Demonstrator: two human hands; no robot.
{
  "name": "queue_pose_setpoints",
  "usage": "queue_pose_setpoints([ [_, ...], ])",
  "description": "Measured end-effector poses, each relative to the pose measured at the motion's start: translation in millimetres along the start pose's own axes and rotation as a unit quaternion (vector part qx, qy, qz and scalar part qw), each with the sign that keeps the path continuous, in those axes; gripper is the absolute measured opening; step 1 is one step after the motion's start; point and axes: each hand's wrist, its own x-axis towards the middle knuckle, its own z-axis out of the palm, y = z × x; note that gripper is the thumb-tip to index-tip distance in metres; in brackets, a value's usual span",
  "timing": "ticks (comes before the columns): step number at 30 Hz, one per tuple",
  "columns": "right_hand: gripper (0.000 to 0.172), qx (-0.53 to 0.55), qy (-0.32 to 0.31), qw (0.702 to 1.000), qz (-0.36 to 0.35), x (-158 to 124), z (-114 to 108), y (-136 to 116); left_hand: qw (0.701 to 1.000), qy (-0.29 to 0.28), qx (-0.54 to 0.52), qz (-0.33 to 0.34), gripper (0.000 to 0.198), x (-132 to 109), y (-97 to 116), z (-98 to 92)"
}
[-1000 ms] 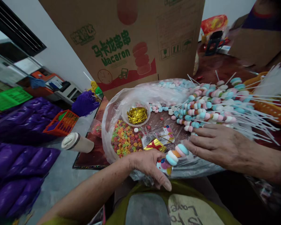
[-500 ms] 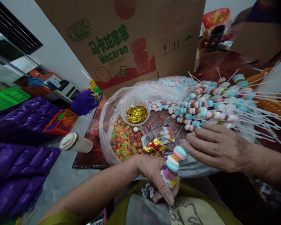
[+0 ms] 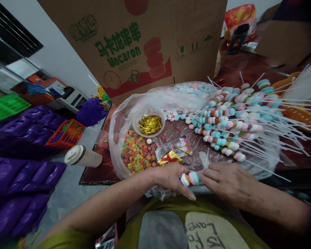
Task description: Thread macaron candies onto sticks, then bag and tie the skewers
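Observation:
My left hand (image 3: 175, 178) is closed round a marshmallow skewer (image 3: 188, 178), whose blue, orange and white pieces show between my two hands. At its blue end, the bent fingers of my right hand (image 3: 224, 181) are pressed together; what they pinch is hidden. A crumpled clear wrapper (image 3: 157, 192) hangs below my left hand. Just beyond, a gold packet with a red band (image 3: 170, 158) lies by a printed wrapper (image 3: 175, 148). Many finished marshmallow skewers (image 3: 223, 126) on white sticks are heaped past my right hand.
Ring-shaped candies (image 3: 138, 154) and a clear bowl of gold ties (image 3: 149, 124) sit on a plastic bag (image 3: 114, 138). Behind stands a large cardboard box (image 3: 155, 20). A lidded cup (image 3: 84, 156) is at the table's left edge, an orange basket (image 3: 298, 117) at the right.
My right hand has come down and closed at the skewer's end. The skewer has turned from upright to nearly level, and another skewer now lies at the near side of the heap.

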Motion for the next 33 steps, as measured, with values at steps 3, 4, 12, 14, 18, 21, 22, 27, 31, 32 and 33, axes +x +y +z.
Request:
queue_pose_setpoints([
  [3, 0.011, 0.017, -0.028, 0.999, 0.018, 3, 7, 4, 0.995, 0.04, 0.084, 0.043, 0.049, 6, 2, 0.5],
  [4, 0.012, 0.017, -0.031, 0.999, 0.019, 3, 8, 6, 0.992, 0.057, 0.095, 0.059, 0.053, 6, 2, -2.0],
  [12, 0.019, 0.031, -0.037, 0.998, 0.031, -4, -6, 9, 0.985, 0.01, 0.172, -0.009, 0.041, -19, -1, -24.7],
  [14, 0.019, 0.056, -0.058, 0.994, 0.078, -5, -6, 6, 0.956, 0.106, 0.272, 0.007, 0.038, -20, -1, -17.9],
  [18, 0.017, 0.129, -0.114, 0.974, 0.146, -4, -8, 4, 0.823, 0.278, 0.494, 0.05, 0.023, -20, -4, -0.2],
  [21, 0.017, 0.163, -0.116, 0.968, 0.151, -3, -10, 3, 0.77, 0.328, 0.544, 0.059, 0.02, -20, -9, 5.1],
  [22, 0.018, 0.163, -0.11, 0.969, 0.152, -2, -11, 3, 0.774, 0.338, 0.533, 0.047, 0.022, -19, -11, 4.6],
  [27, 0.021, 0.085, -0.049, 0.988, 0.116, -2, -9, 2, 0.893, 0.241, 0.38, 0.002, 0.04, -20, -12, -6.6],
  [31, 0.021, 0.009, -0.002, 1.0, 0.016, 2, -9, 5, 0.974, 0.091, 0.209, 0.003, 0.044, -15, -4, -8.9],
  [32, 0.019, -0.009, 0.002, 1.0, -0.006, 3, -10, 6, 0.983, 0.061, 0.172, 0.004, 0.044, -12, -2, -7.2],
  [33, 0.017, -0.024, 0.001, 0.999, -0.021, 5, -10, 7, 0.99, 0.036, 0.137, 0.004, 0.045, -8, 0, -5.0],
])
